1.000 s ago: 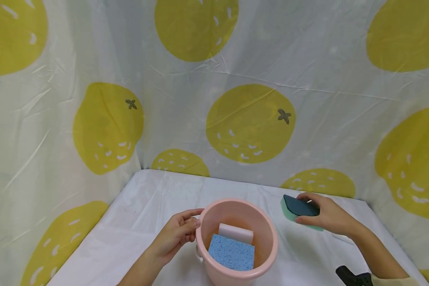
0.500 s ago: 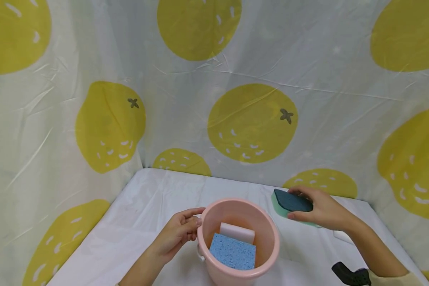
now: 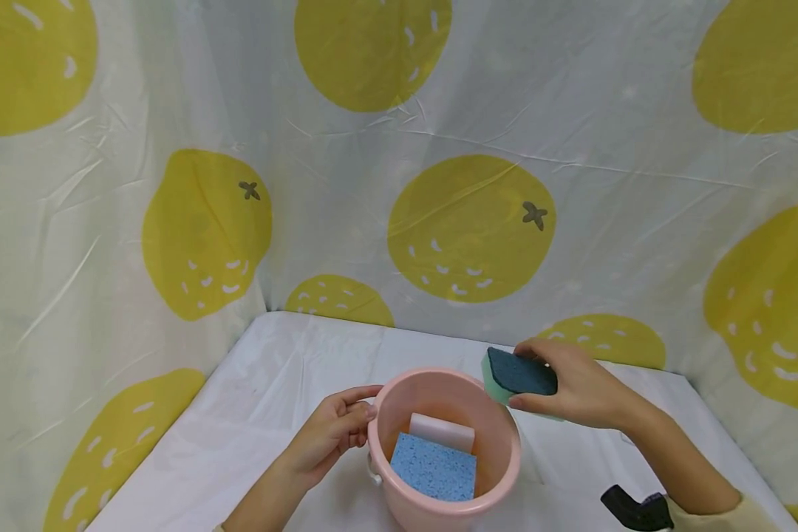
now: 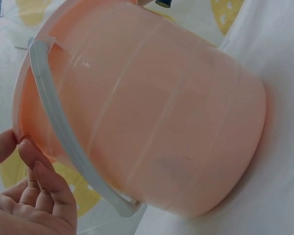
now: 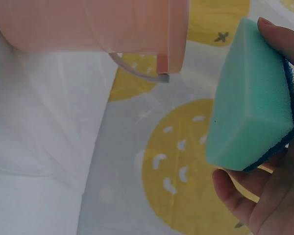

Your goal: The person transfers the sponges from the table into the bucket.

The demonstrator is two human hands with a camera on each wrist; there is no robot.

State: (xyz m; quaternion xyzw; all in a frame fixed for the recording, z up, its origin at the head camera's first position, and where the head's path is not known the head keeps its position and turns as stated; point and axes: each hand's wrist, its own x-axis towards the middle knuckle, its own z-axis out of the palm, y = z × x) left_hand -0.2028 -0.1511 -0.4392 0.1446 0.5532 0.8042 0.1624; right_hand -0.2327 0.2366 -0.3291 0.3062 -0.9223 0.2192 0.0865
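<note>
A pink bucket point(image 3: 399, 495) stands on the white-covered table, its pale handle point(image 4: 68, 132) hanging down the side. My left hand point(image 3: 335, 436) pinches the bucket's left rim between thumb and fingers, also seen in the left wrist view. Inside lie a blue speckled sponge point(image 3: 434, 467) and a pale pink block point(image 3: 442, 433) behind it, its kind unclear. My right hand point(image 3: 581, 388) holds a green scrub sponge point(image 5: 245, 103) with a dark scouring layer by its edges. That sponge is in the air near the bucket's right back rim; whether they touch cannot be told from the head view.
White cloth point(image 3: 292, 355) covers the table. Behind and at both sides hangs a pale curtain point(image 3: 332, 199) printed with yellow fruit. A black strap piece point(image 3: 635, 510) sits by the right sleeve. A faint flat white item, mostly hidden, lies beneath the right forearm.
My right hand has carried the green sponge leftward and slightly up, from well right of the bucket to beside its rim. My left hand and the bucket stay in place.
</note>
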